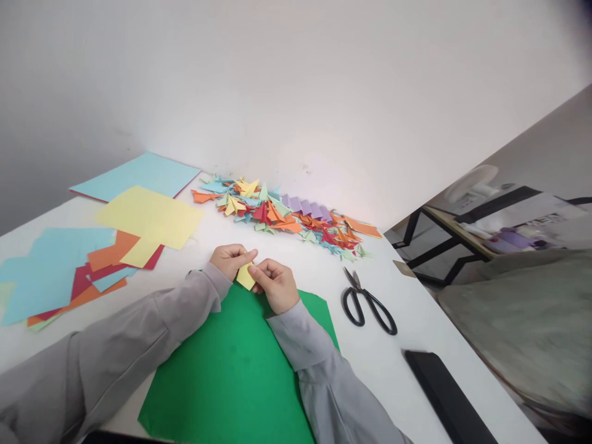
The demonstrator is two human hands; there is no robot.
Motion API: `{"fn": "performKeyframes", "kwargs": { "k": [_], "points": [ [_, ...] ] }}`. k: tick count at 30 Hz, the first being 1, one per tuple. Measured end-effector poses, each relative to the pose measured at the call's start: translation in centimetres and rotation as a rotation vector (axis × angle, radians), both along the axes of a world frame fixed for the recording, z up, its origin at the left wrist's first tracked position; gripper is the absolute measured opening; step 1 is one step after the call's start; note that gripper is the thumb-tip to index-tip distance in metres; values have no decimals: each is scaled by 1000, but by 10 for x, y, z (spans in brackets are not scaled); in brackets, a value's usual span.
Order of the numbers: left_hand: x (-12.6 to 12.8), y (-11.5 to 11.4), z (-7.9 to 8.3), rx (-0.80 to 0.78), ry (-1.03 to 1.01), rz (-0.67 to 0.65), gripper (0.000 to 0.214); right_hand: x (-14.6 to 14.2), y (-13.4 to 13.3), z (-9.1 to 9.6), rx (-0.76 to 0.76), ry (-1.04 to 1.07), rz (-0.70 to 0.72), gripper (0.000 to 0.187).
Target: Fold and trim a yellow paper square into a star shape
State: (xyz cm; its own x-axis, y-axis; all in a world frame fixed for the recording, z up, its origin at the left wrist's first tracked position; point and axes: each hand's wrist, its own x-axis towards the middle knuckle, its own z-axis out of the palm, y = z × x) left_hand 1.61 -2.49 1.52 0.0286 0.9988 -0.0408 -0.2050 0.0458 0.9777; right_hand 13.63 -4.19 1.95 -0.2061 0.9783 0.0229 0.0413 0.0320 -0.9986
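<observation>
Between my two hands is a small folded piece of yellow paper (245, 277), held just above the far edge of a green mat (231, 364). My left hand (229, 260) pinches its upper left side, thumb stretched along the top. On the right side, my right hand (276, 285) grips the paper between thumb and curled fingers. Part of the paper is covered by the fingers. Black-handled scissors (365, 302) lie on the white table to the right of my right hand, blades pointing away from me.
Along the wall lies a long pile of small folded paper shapes (263, 206) in many colours. Left of my hands are yellow sheets (150, 213), blue sheets (50, 265) and orange and red pieces. A large blue sheet (139, 172) lies behind. A black flat object (446, 394) sits near the table's right edge.
</observation>
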Motion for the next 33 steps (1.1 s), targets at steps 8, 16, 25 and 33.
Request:
{"fn": "performKeyframes", "kwargs": {
  "k": [8, 16, 25, 33],
  "points": [
    [-1, 2, -6, -23, -45, -18, 39, -1, 0, -1, -12, -4, -6, 27],
    [1, 3, -1, -88, -81, 23, 46, 0, 1, -3, 4, 7, -20, 27],
    [2, 2, 2, -72, -38, 40, 32, 1, 1, -4, 7, 17, -46, 28],
    [0, 3, -1, -50, -83, -66, 32, 0, -2, -5, 114, -68, -112, 25]
  ]
}}
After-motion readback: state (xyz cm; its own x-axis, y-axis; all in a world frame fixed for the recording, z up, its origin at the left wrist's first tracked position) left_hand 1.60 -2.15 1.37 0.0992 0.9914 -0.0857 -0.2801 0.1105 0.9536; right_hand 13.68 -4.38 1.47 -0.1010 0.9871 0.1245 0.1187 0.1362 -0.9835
